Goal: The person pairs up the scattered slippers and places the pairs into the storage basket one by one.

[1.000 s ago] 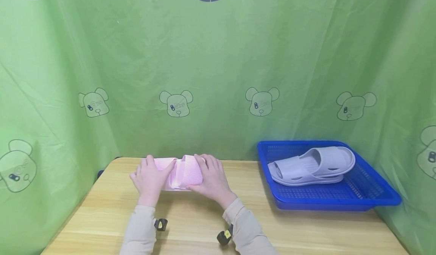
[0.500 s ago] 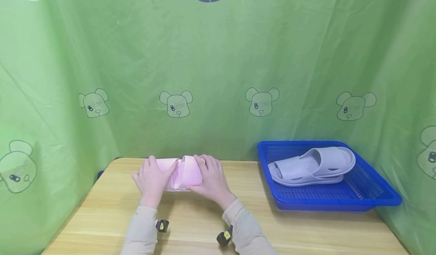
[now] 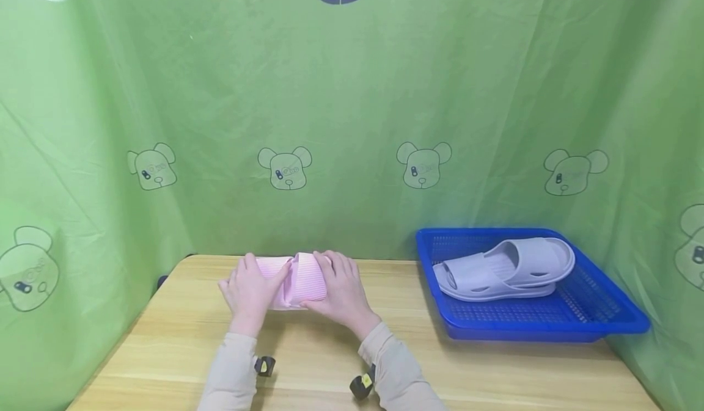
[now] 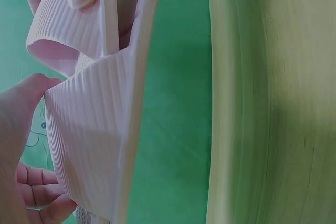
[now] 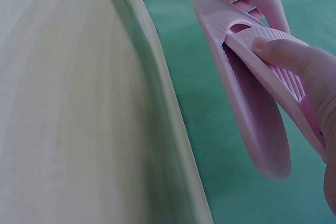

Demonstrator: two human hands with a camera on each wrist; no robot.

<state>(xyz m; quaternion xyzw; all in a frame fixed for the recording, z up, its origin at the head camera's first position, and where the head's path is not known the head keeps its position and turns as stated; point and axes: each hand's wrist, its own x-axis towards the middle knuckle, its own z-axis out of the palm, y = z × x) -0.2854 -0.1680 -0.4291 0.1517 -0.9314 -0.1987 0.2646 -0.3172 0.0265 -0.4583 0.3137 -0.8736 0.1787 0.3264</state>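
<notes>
Two pink slippers with ribbed straps are up above the back of the table, the toe of one tucked partly into the other. My left hand [image 3: 250,292] grips the left slipper [image 4: 86,129], thumb at the strap's edge and fingers around its far side. With my right hand [image 3: 343,292] I grip the right slipper [image 3: 310,276]; its thumb presses the strap in the right wrist view. There, the sole [image 5: 257,124] of the left slipper sticks out below the right one. The slippers stand apart from the tabletop in both wrist views.
A blue plastic basket [image 3: 541,333] stands on the right side of the wooden table [image 3: 308,362]. Inside it lies a pair of grey slippers [image 3: 495,267], one partly over the other. Green curtain [image 3: 352,209] with bear prints hangs behind the table and along both sides.
My left hand has shifted a little to the right, pushing the left slipper deeper into the right one. The right hand has hardly moved.
</notes>
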